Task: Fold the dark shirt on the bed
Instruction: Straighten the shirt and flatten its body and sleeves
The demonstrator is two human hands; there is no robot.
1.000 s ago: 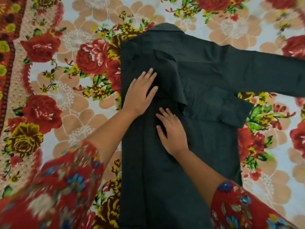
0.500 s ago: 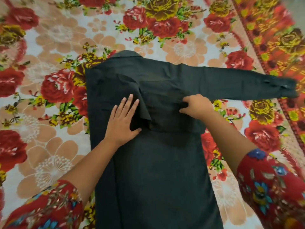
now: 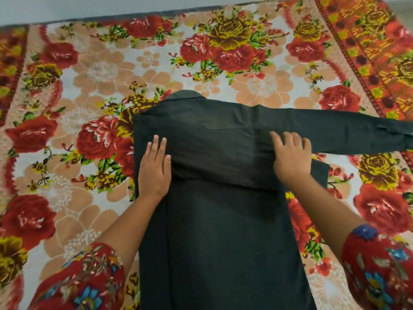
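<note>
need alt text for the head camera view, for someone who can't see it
A person's left hand lies flat on a dark shirt spread over a floral bedspread, while the right hand rests where the outstretched sleeve meets the body. The shirt's left side is already folded inward.

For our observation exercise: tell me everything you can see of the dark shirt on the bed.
The dark shirt lies flat on the floral bedspread, collar away from the person. It looks like plain, lightly creased dark cloth. Its left side is folded in to a straight edge; one long sleeve stretches right, past the frame. The left hand presses flat on the folded side; the right hand rests at the sleeve's base.
</note>
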